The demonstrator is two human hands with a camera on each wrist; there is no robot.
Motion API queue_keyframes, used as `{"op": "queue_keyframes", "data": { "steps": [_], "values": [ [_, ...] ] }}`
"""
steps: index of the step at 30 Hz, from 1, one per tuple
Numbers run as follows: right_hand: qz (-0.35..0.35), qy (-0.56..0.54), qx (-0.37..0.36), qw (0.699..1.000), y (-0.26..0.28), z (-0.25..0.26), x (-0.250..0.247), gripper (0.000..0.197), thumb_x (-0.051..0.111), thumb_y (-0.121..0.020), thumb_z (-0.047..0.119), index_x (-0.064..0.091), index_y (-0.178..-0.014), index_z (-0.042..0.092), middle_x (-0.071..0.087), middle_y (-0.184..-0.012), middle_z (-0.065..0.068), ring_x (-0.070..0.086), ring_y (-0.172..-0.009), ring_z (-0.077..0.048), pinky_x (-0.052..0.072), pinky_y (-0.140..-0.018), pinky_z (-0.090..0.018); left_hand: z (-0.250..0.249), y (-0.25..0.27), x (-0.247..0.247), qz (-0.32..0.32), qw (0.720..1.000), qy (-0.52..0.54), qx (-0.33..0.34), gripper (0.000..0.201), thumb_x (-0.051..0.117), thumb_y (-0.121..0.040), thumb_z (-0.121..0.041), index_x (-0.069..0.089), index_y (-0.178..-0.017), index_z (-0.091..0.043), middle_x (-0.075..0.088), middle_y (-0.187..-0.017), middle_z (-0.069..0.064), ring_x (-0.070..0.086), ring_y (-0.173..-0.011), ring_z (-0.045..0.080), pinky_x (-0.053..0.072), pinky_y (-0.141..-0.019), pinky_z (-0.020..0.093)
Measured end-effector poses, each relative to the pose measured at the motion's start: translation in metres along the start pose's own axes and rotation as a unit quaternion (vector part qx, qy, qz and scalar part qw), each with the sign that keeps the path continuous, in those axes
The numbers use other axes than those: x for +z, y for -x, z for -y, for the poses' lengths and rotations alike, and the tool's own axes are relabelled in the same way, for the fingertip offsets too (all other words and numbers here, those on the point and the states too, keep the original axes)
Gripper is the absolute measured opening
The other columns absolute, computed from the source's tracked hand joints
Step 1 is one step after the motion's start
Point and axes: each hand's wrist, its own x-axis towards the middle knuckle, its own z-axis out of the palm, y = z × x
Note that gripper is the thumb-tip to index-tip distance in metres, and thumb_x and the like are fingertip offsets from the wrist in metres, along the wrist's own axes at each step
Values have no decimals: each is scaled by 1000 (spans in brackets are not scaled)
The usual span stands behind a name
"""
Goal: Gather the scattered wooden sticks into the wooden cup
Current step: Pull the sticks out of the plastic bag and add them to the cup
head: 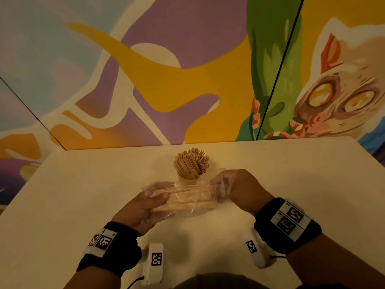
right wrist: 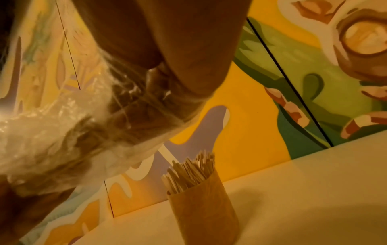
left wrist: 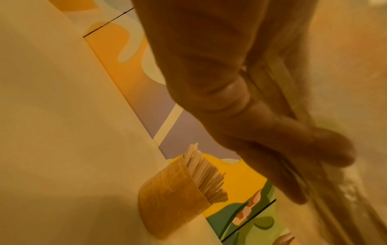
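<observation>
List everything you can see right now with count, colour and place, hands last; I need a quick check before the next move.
wooden cup: one, light brown, upright at the middle of the table near its far edge.
sticks in the cup: many, pale wood, standing on end and fanning out above the rim.
bundle of sticks: several, pale wood, held level between both hands in front of the cup, partly wrapped in clear plastic.
table: one, white.
mural wall: painted purple, yellow and green, with a cat, behind the table.
left hand: grips the bundle's left end.
right hand: holds the right end; thin clear plastic covers its fingers.
</observation>
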Motion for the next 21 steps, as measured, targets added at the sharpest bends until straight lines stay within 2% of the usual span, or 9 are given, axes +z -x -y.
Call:
{"op": "queue_keyframes", "data": {
  "steps": [3, 6, 8, 11, 13, 14, 16, 19, 21],
  "values": [
    [-20, 32, -1, 999, -3, 2, -2, 24, 65, -76, -15, 70, -97, -4, 64, -73, -7, 58, -64, -15, 49, -61, -17, 4, 1, -1, -17, 1000, 11, 3, 63, 96, -36, -21, 70, -94, -13, 68, -103, 14, 68, -82, 29, 59, -69, 35],
    [-39, 116, -28, 992, -6, -2, -3, 25, 69, -74, -11, 75, -92, 6, 70, -83, -6, 64, -77, -21, 52, -71, -27, 6, 1, -1, -17, 999, 28, -1, 75, 96, -37, -16, 64, -104, -9, 66, -116, 15, 67, -96, 35, 59, -72, 37],
    [-58, 142, -48, 987, -6, -2, -4, 22, 70, -74, -7, 76, -89, 8, 72, -86, -4, 66, -81, -20, 49, -71, -22, 8, 0, -2, -19, 999, 26, -8, 78, 95, -37, -13, 63, -108, -8, 64, -118, 20, 66, -99, 37, 58, -76, 38],
    [-97, 201, -64, 973, -6, 1, -6, 21, 70, -77, 0, 77, -87, 18, 74, -86, 3, 66, -79, -14, 46, -68, -14, 10, -1, -3, -22, 999, 32, -8, 69, 94, -41, -8, 67, -105, -8, 63, -118, 25, 66, -100, 36, 56, -79, 36],
    [-115, 227, -60, 965, -5, 2, -7, 24, 69, -78, 4, 77, -86, 25, 73, -87, 9, 66, -77, -8, 45, -68, -9, 10, -2, -2, -31, 999, 42, -11, 53, 85, -56, 0, 65, -106, -7, 64, -116, 25, 66, -99, 36, 56, -78, 36],
    [-122, 226, -58, 965, -5, 3, -8, 26, 70, -78, 3, 77, -86, 27, 73, -87, 12, 65, -76, -5, 44, -67, -7, 10, -3, -2, -39, 998, 48, -9, 43, 75, -66, 5, 64, -107, -6, 65, -114, 24, 67, -96, 35, 58, -76, 35],
    [-129, 198, -58, 970, -3, 4, -11, 23, 71, -77, 3, 77, -84, 24, 69, -82, 17, 62, -74, 0, 43, -68, -6, 10, -3, -2, -42, 998, 45, -1, 36, 61, -75, 8, 64, -107, -7, 67, -110, 22, 68, -91, 33, 58, -73, 32],
    [-122, 126, -66, 982, -2, 5, -11, 11, 71, -80, 6, 77, -82, 15, 66, -78, 16, 60, -72, 6, 49, -67, -11, 7, -3, 0, -46, 998, 37, 2, 36, 62, -75, 7, 66, -107, -9, 67, -108, 21, 66, -88, 32, 56, -77, 33],
    [-106, 95, -67, 988, -2, 4, -8, 8, 69, -83, 6, 75, -82, 11, 66, -76, 16, 59, -68, 9, 47, -61, -7, 7, -4, 2, -51, 998, 46, 1, 37, 65, -73, 4, 64, -107, -8, 68, -109, 20, 67, -94, 33, 53, -84, 37]
  ]
}}
